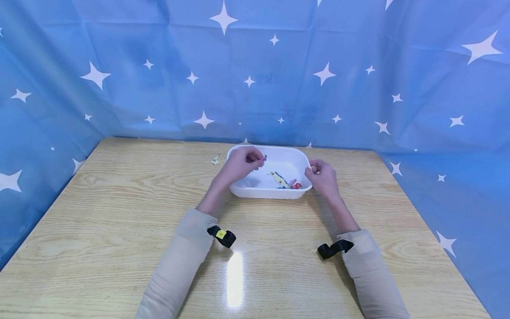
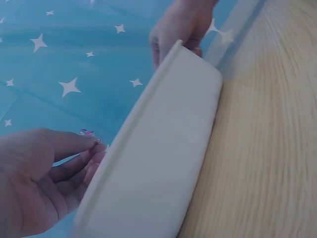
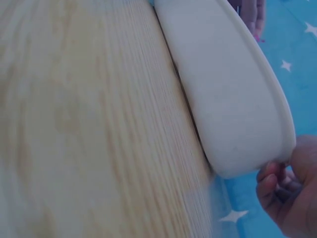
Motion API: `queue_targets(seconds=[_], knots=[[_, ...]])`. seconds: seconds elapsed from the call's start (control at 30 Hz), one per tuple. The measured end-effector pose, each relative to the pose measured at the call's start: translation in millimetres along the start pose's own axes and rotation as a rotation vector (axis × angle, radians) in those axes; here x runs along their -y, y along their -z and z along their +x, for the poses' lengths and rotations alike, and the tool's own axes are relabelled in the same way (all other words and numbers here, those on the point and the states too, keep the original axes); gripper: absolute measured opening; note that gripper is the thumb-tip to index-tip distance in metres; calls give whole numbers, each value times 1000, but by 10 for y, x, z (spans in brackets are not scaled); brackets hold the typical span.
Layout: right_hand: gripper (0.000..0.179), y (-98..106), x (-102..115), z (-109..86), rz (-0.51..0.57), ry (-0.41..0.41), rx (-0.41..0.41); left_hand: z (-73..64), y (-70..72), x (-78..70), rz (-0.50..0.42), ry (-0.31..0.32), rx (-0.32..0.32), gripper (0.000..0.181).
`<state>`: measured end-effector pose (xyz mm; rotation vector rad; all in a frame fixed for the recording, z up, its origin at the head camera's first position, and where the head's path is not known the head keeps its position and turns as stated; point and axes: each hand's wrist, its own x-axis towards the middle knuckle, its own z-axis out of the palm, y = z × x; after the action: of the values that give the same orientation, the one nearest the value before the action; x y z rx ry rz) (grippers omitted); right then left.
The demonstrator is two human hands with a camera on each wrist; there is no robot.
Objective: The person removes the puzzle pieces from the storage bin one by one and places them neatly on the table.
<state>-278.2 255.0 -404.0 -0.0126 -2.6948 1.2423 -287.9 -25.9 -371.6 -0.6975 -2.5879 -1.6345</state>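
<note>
A white oval-cornered plastic tub [image 1: 259, 193] sits toward the far side of the table. Over its left part, my left hand [image 1: 243, 163] pinches a small purple-pink piece [image 2: 87, 133] between thumb and fingertips; its exact kind is too small to make out. My right hand [image 1: 324, 177] grips the tub's right rim, thumb on the inner side and fingers curled beneath the lip, as the right wrist view shows. Inside the tub lie a yellow-and-blue piece [image 1: 280, 179], a purple piece [image 1: 292, 182] and a red piece [image 1: 297, 186], close together near the front right.
On the wooden table [image 1: 119, 212], left of the tub, lies a small pale yellow-green piece [image 1: 215, 159]. A blue curtain [image 1: 171, 88] with white stars hangs directly behind the table's far edge and along both sides.
</note>
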Motion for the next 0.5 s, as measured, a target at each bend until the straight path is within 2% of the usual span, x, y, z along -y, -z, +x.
queue_targets(seconds=[0.23,0.4,0.5], knots=[[32,-7,-5,-2,-4,1,-6,-52,139,-2,-130,21,-115,11],[33,-8,-2,-7,-1,-5,0,-87,285,44,-177,9,-205,13],[34,-9,0,-7,1,-8,2,-119,381,82,-207,23,-245,16]])
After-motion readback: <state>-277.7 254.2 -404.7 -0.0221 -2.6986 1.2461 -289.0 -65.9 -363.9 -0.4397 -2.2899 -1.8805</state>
